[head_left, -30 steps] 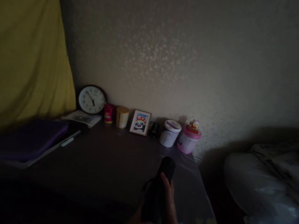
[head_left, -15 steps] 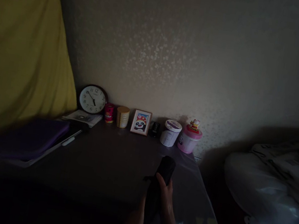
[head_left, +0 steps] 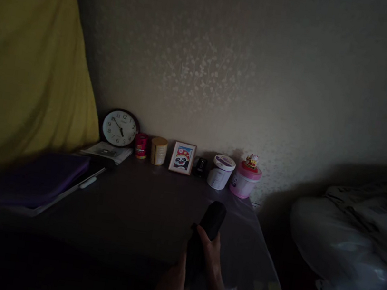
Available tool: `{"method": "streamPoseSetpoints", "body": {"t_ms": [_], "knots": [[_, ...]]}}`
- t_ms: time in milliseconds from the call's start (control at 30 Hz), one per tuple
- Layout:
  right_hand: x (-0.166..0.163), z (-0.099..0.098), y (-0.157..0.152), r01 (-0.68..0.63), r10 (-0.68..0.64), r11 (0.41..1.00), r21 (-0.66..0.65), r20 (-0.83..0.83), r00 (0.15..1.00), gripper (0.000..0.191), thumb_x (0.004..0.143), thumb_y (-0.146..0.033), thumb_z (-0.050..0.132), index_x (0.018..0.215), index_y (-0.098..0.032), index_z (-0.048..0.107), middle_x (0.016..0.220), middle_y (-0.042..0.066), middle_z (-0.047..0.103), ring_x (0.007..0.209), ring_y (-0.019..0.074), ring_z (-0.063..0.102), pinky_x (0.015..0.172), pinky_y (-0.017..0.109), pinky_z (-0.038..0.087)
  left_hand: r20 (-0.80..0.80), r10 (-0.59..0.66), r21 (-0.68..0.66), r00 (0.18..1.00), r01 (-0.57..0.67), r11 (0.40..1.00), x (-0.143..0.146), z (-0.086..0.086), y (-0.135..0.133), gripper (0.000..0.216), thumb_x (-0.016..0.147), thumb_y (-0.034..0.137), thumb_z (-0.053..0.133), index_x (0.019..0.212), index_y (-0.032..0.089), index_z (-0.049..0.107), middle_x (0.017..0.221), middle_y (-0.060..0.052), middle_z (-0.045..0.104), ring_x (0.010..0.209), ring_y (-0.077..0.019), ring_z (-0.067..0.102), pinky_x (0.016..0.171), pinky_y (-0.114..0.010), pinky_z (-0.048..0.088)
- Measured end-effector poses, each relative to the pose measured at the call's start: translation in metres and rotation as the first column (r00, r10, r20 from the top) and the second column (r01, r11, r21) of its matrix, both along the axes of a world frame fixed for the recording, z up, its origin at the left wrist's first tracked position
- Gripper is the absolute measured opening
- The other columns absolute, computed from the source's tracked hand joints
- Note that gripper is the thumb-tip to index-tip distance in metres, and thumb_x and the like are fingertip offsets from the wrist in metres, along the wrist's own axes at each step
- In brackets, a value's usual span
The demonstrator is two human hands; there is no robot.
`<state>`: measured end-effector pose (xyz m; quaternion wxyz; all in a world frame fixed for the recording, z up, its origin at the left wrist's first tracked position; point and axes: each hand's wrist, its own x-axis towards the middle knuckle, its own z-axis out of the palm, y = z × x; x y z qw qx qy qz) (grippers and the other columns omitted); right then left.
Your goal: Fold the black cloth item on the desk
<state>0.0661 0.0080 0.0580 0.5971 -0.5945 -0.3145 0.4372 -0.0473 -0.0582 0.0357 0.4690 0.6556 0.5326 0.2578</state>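
Both my hands are around a black folded umbrella [head_left: 213, 217], a dark roll tilted with its top end pointing away from me over the table. My right hand [head_left: 211, 253] grips its upper part, with the thumb across the front by a small strap end [head_left: 194, 226]. Lower down, my left hand [head_left: 174, 281] is closed round the umbrella's near part from the left. The near end is lost in the dark.
Along the wall stand a clock [head_left: 120, 128], red can [head_left: 141, 146], yellow container [head_left: 158, 151], panda picture frame [head_left: 182, 158], white tub [head_left: 221, 172] and pink tub [head_left: 245, 181]. A purple folder [head_left: 41, 179] lies left. Plastic-wrapped bundles [head_left: 338, 242] are right of the table [head_left: 142, 205].
The strap end that stuck out to the left now lies closer to the umbrella by my right thumb. Both hands and the umbrella have shifted slightly left.
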Motion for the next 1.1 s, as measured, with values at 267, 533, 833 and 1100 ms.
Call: {"method": "streamPoseSetpoints", "body": {"t_ms": [267,533,833,1100], "knots": [[0.001,-0.008,0.001,0.043,-0.048,0.997,-0.065,-0.083,0.995,0.064,0.053,-0.045,0.073,0.105,-0.014,0.053,0.08,0.004,0.067,0.081,0.0249,0.063,0.066,0.03,0.05,0.366,-0.123,-0.036,0.922,0.146,0.989,-0.015,0.029,0.015,0.087,0.073,0.032,0.056,0.138,0.019,0.0,0.135,-0.01,0.039,0.121,-0.0189,0.04,0.1,-0.033,0.033],[0.018,-0.022,0.009,0.027,-0.05,0.998,0.058,0.436,0.898,0.063,0.056,-0.049,0.069,0.108,-0.016,0.057,0.1,0.009,0.061,0.097,0.0269,0.056,0.083,0.036,0.044,-0.153,0.043,0.323,0.987,0.009,0.946,-0.008,-0.017,0.035,0.068,0.078,0.026,0.045,0.138,0.017,0.014,0.141,-0.01,0.028,0.128,-0.0186,0.028,0.104,-0.036,0.026],[0.026,-0.021,0.015,-0.358,0.07,0.905,0.228,0.752,0.655,0.021,0.078,-0.037,0.051,0.085,-0.023,0.065,0.095,0.005,0.053,0.087,0.0176,0.055,0.081,0.03,0.043,-0.417,0.02,0.272,0.909,0.104,0.957,-0.011,0.003,0.034,0.074,0.076,0.02,0.049,0.139,0.02,0.01,0.136,-0.012,0.036,0.123,-0.0197,0.038,0.098,-0.03,0.031],[0.035,-0.019,-0.006,-0.33,0.232,0.931,0.154,0.45,0.862,0.027,0.074,-0.045,0.056,0.081,-0.02,0.061,0.068,-0.002,0.057,0.065,0.0142,0.052,0.062,0.023,0.041,-0.439,0.009,0.291,0.899,0.133,0.947,-0.01,0.004,0.036,0.074,0.076,0.016,0.05,0.138,0.027,0.01,0.136,-0.01,0.035,0.123,-0.0208,0.036,0.097,-0.031,0.032]]}}
